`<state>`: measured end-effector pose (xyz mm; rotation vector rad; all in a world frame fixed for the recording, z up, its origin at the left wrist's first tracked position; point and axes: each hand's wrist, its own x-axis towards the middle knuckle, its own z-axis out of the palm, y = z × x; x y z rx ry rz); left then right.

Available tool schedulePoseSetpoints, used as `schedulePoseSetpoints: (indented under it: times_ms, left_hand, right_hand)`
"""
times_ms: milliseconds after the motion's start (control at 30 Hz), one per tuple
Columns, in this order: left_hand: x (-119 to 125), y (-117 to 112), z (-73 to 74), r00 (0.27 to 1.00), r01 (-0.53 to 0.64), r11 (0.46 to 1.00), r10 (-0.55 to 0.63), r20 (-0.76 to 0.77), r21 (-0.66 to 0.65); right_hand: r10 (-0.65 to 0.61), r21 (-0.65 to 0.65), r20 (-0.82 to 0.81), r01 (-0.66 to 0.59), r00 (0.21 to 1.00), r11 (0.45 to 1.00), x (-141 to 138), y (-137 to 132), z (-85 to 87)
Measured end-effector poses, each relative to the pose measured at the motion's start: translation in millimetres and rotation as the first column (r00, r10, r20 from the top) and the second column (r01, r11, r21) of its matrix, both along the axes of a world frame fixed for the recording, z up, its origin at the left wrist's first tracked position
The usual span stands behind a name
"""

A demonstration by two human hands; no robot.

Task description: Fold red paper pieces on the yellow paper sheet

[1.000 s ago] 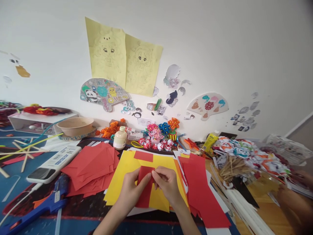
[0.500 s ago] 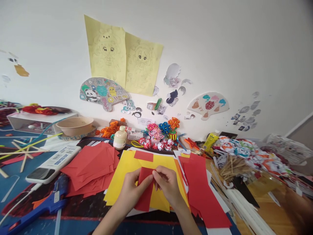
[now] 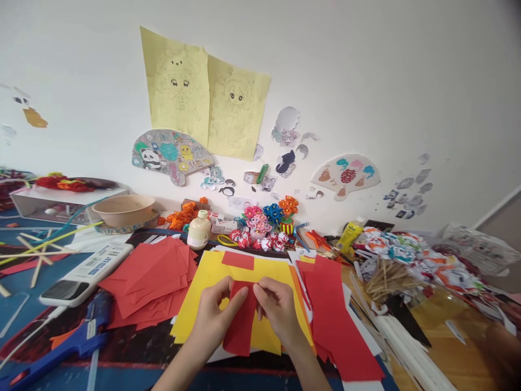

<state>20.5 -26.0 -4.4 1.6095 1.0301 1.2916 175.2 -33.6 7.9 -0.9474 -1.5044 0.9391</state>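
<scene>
- The left hand (image 3: 217, 309) pinches the red paper strip (image 3: 240, 331) near its upper end, thumb lying on its face.
- The right hand (image 3: 277, 305) grips the strip's upper right edge between thumb and fingertips, just beside the left thumb.
- The strip is between both hands, its lower end hanging down toward the wrists, over yellow sheets (image 3: 194, 290).
- Just beyond the hands, a small red piece (image 3: 238, 260) lies on those sheets.
- Left of the left hand is a red paper pile (image 3: 148, 277), with a blue glue gun (image 3: 87, 336) farther out.
- Right of the right hand lie long red strips (image 3: 336, 326).
</scene>
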Motion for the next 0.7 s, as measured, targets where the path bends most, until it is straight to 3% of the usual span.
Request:
schedulePoseSetpoints:
  times_ms: [200, 400, 600, 700]
  left_hand:
    - [3, 1, -2.5, 0.999, -0.008, 0.999, 0.010, 0.040, -0.035]
    - [2, 7, -1.7, 0.983, 0.009, 0.993, 0.012, 0.183, -0.117]
    - [0, 13, -5.9, 0.987, -0.044, 0.995, 0.057, 0.148, -0.090]
    - [0, 16, -7.6, 0.987, 0.013, 0.989, 0.010, 0.158, -0.145]
  right_hand:
    - [0.052, -0.095, -0.030, -0.055, 0.998, 0.994, 0, 2, -4.0]
    - [0.071, -0.103, -0.021, -0.073, 0.997, 0.992, 3, 5, -7.9]
    - [0.092, -0.145, -0.047, -0.098, 0.995, 0.985, 2, 12, -14.5]
    - [0.067, -0.149, -0.074, -0.078, 0.995, 0.986, 4, 16, -18.8]
